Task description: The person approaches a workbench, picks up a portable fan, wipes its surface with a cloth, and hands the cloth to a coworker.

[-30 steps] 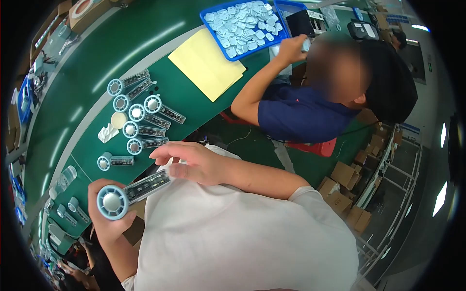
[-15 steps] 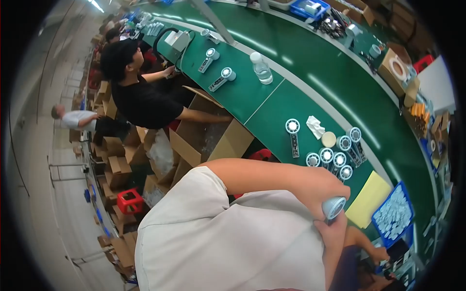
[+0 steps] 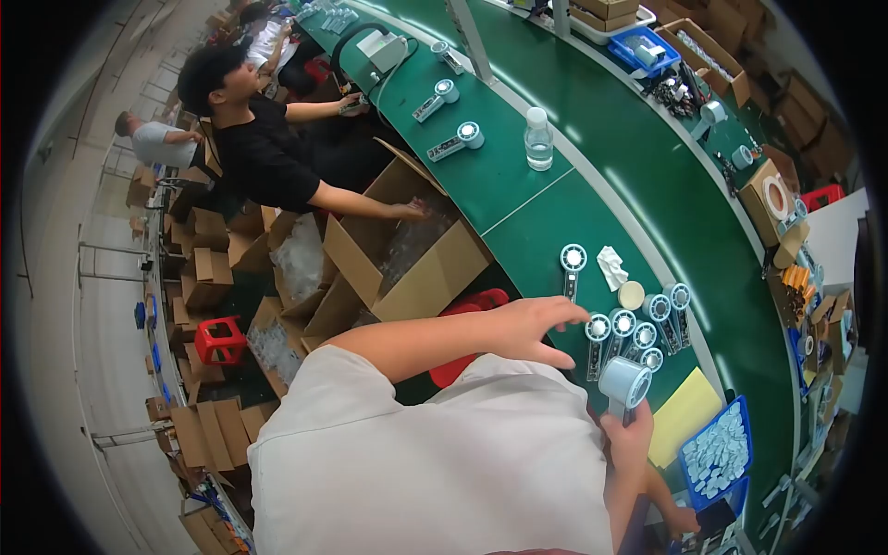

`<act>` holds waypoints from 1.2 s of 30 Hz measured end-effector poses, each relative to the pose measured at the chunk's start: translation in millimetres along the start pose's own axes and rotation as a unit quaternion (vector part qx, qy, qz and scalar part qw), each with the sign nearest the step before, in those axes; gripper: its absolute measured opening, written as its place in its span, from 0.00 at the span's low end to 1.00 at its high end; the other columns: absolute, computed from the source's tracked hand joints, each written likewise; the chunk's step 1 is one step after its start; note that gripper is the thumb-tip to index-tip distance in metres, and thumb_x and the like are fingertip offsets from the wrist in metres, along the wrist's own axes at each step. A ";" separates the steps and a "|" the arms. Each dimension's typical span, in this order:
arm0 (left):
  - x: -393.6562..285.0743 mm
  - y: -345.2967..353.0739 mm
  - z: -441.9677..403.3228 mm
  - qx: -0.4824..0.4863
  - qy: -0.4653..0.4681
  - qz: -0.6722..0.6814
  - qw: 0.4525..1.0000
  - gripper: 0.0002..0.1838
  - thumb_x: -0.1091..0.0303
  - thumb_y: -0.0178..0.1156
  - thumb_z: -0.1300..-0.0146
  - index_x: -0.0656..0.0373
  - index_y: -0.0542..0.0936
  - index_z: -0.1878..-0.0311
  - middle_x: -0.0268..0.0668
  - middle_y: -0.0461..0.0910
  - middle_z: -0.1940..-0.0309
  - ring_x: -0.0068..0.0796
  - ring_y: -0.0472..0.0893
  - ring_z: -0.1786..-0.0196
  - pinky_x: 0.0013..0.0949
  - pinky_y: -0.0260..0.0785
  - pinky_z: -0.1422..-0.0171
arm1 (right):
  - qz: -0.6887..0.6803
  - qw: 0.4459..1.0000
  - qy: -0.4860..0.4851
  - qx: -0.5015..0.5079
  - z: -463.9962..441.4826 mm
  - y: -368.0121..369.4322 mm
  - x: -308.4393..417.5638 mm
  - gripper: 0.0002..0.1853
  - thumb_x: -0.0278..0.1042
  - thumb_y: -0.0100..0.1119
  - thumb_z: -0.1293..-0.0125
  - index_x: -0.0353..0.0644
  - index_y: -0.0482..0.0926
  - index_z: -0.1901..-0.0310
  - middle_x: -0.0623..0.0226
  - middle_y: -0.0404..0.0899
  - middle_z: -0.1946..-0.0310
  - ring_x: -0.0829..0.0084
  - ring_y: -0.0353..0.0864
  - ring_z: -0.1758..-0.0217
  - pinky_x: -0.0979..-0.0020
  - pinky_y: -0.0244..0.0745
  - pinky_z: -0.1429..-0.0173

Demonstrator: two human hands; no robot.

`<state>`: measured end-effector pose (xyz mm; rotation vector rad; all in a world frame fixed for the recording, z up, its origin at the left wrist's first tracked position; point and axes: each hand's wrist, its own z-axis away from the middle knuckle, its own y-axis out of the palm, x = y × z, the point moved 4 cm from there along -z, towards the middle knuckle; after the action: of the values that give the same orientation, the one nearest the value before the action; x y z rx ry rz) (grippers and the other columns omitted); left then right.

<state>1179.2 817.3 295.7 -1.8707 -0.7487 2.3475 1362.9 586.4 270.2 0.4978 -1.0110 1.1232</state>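
Note:
My right hand is closed around the handle of a light-blue handheld fan, its round head pointing up and away from me. My left hand stretches out over the bench edge, fingers and thumb spread, with nothing in it. Just past its fingertips, several handheld fans lie close together on the green bench, their handles showing dark inner parts. Another handheld fan lies by itself beyond the left hand. A round cream-coloured disc and a crumpled white tissue lie near the group.
A yellow sheet and a blue tray of small pale parts lie to the right. A clear bottle stands farther along the bench. A co-worker reaches into a cardboard box beside the bench. A red stool stands behind.
My left hand has come off the fan, opened and moved away from it towards the grouped fans. My right hand keeps the fan, now more upright. The camera view has shifted.

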 end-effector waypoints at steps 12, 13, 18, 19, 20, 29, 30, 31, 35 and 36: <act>254.4 48.6 107.2 0.056 -0.321 -0.141 0.935 0.24 0.50 0.64 0.36 0.59 0.80 0.45 0.46 0.86 0.52 0.49 0.84 0.52 0.44 0.75 0.45 | -0.049 0.988 0.112 -0.089 9.2 -30.3 -47.9 0.23 0.25 0.60 0.41 0.32 0.75 0.41 0.61 0.81 0.69 0.74 0.74 0.76 0.75 0.72 0.71; 275.2 50.9 119.7 0.073 -0.361 -0.143 0.919 0.25 0.50 0.64 0.35 0.59 0.80 0.43 0.46 0.85 0.50 0.48 0.84 0.50 0.44 0.75 0.43 | -0.048 0.985 0.139 -0.092 13.1 -31.6 -56.2 0.23 0.25 0.61 0.39 0.32 0.75 0.42 0.61 0.81 0.69 0.74 0.75 0.76 0.75 0.72 0.70; 305.1 43.1 135.9 0.070 -0.408 -0.103 0.904 0.23 0.57 0.66 0.36 0.66 0.82 0.46 0.44 0.86 0.56 0.37 0.84 0.58 0.35 0.79 0.50 | -0.057 0.966 0.193 -0.159 23.9 -34.4 -64.7 0.26 0.43 0.70 0.35 0.35 0.78 0.41 0.66 0.80 0.70 0.77 0.72 0.76 0.76 0.69 0.70; 310.3 41.5 135.4 0.074 -0.406 -0.083 0.907 0.22 0.59 0.65 0.35 0.66 0.82 0.46 0.44 0.85 0.56 0.36 0.84 0.58 0.34 0.78 0.51 | -0.058 0.963 0.199 -0.174 28.6 -38.2 -73.3 0.28 0.45 0.70 0.35 0.35 0.78 0.40 0.64 0.81 0.68 0.77 0.73 0.75 0.76 0.70 0.69; 312.4 42.5 129.8 0.068 -0.410 -0.062 0.907 0.21 0.61 0.64 0.34 0.67 0.81 0.46 0.45 0.85 0.56 0.35 0.83 0.58 0.33 0.77 0.51 | -0.055 0.962 0.201 -0.179 31.9 -39.4 -81.1 0.29 0.47 0.70 0.35 0.35 0.77 0.39 0.63 0.82 0.66 0.77 0.74 0.75 0.75 0.70 0.68; 243.4 51.3 48.4 0.113 -0.373 -0.061 0.919 0.18 0.63 0.62 0.33 0.65 0.82 0.45 0.43 0.85 0.59 0.38 0.82 0.59 0.35 0.76 0.51 | -0.077 0.928 0.197 -0.308 49.6 -54.3 -146.3 0.30 0.47 0.68 0.32 0.33 0.75 0.38 0.64 0.82 0.66 0.76 0.75 0.75 0.76 0.72 0.69; 236.2 50.5 42.4 0.106 -0.360 -0.066 0.924 0.16 0.65 0.62 0.33 0.65 0.82 0.47 0.43 0.85 0.59 0.37 0.82 0.60 0.36 0.75 0.52 | -0.073 0.925 0.200 -0.315 50.5 -55.4 -151.7 0.30 0.47 0.68 0.33 0.34 0.75 0.38 0.63 0.82 0.65 0.75 0.75 0.74 0.76 0.72 0.69; 228.9 46.3 37.8 0.115 -0.362 -0.070 0.922 0.16 0.65 0.62 0.33 0.65 0.82 0.47 0.43 0.85 0.59 0.37 0.82 0.60 0.36 0.75 0.52 | -0.070 0.922 0.205 -0.321 51.8 -54.7 -156.2 0.30 0.47 0.68 0.33 0.34 0.75 0.38 0.63 0.83 0.65 0.75 0.75 0.74 0.75 0.72 0.69; 213.2 -10.8 -10.7 -0.133 -0.117 -0.260 0.949 0.10 0.74 0.60 0.34 0.62 0.82 0.51 0.41 0.83 0.56 0.40 0.81 0.55 0.37 0.74 0.46 | -0.034 0.911 0.218 -0.349 52.6 -53.8 -185.0 0.31 0.49 0.70 0.35 0.35 0.76 0.38 0.60 0.84 0.61 0.75 0.77 0.70 0.72 0.74 0.68; 223.9 -31.2 -23.3 -0.188 -0.089 -0.289 0.934 0.12 0.72 0.61 0.33 0.63 0.81 0.48 0.43 0.81 0.53 0.41 0.80 0.51 0.38 0.73 0.42 | -0.025 0.905 0.243 -0.349 52.1 -56.9 -181.6 0.32 0.51 0.71 0.36 0.35 0.76 0.39 0.57 0.86 0.60 0.69 0.81 0.66 0.68 0.77 0.63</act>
<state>1132.8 926.3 101.8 -1.2727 -1.6073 2.0922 1378.9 432.7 147.6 -0.3242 -0.8706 0.7101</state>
